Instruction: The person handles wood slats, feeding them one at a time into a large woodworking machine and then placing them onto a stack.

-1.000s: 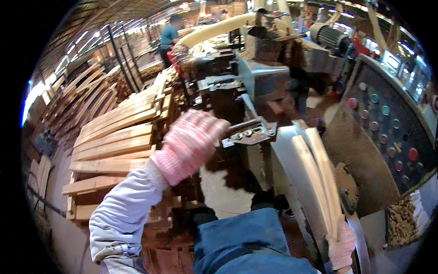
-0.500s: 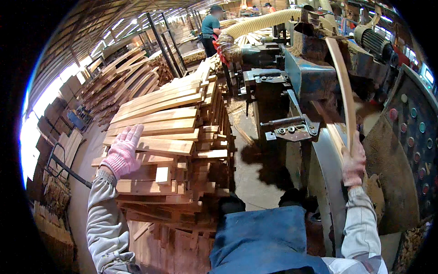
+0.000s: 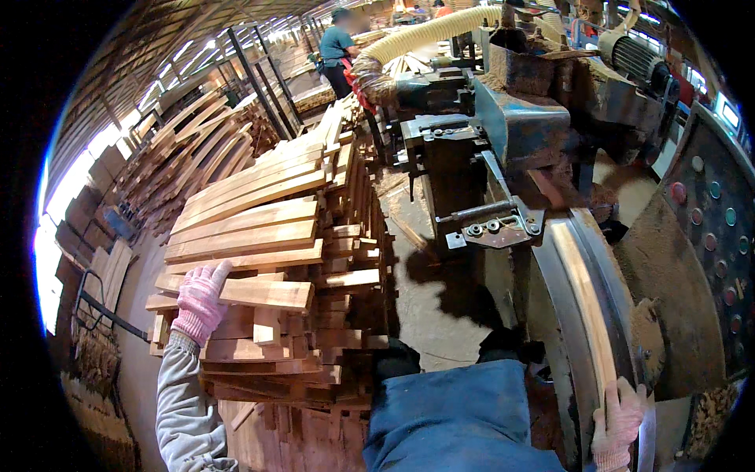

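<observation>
My left hand (image 3: 203, 299), in a pink-and-white knit glove, lies over a light wooden board (image 3: 263, 293) near the front of a tall board stack (image 3: 259, 236). Its fingers are bent around the board's edge. At the lower right, my gloved right hand (image 3: 620, 421) is closed on the near end of a long wooden strip (image 3: 583, 295). That strip lies lengthwise on a curved metal bed (image 3: 557, 315) leading up to a blue, sawdust-covered machine (image 3: 523, 118). The undersides of both hands are hidden.
A hinged metal bracket (image 3: 491, 228) juts toward the stack. To the right stands a control panel (image 3: 717, 228) with coloured buttons. A cream hose (image 3: 429, 35) arches behind the machine. Another person (image 3: 336, 55) stands at the back. More timber (image 3: 189, 149) is piled at the far left.
My right hand has come back toward me and lower, and the raised strip no longer sticks up. My left hand, spread above the stack before, has come down onto a board.
</observation>
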The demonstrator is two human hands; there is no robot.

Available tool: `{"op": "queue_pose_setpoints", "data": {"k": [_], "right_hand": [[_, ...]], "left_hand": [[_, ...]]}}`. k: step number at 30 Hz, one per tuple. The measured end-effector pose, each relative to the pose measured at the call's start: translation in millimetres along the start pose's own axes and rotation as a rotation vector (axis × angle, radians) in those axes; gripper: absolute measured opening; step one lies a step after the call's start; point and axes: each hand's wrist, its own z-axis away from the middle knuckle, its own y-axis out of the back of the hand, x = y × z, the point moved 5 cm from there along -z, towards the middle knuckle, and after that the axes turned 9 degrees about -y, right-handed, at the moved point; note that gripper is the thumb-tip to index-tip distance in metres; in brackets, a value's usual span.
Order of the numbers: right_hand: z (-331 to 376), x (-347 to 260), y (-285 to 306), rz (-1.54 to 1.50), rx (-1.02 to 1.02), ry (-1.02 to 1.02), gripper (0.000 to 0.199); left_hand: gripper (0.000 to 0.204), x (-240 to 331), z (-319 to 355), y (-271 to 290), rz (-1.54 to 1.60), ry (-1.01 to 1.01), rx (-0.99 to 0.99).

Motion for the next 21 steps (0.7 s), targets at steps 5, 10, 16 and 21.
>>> {"op": "queue_pose_setpoints", "data": {"k": [5,10,16,21], "right_hand": [[-85.8,-1.2,-27.4,0.032,-0.032,-0.025,0.055],[-192.1,4.7,-87.4,-0.002,0.072,0.056,0.046],[-250.0,-3.3,-118.0,-0.339,0.222,0.138,0.052],[-186.0,-139.0,-40.8,-0.873,-0.262,0.212,0.11]], "left_hand": [[0.082,12.5,-6.0,35.8,0.003,0.034,0.002],[0.056,57.9,-45.9,85.6,-0.113,-0.223,0.335],[0.032,187.2,-139.4,134.2,-0.022,-0.543,0.293],[0.012,334.0,-187.8,153.8,0.052,-0.786,0.6]]}}
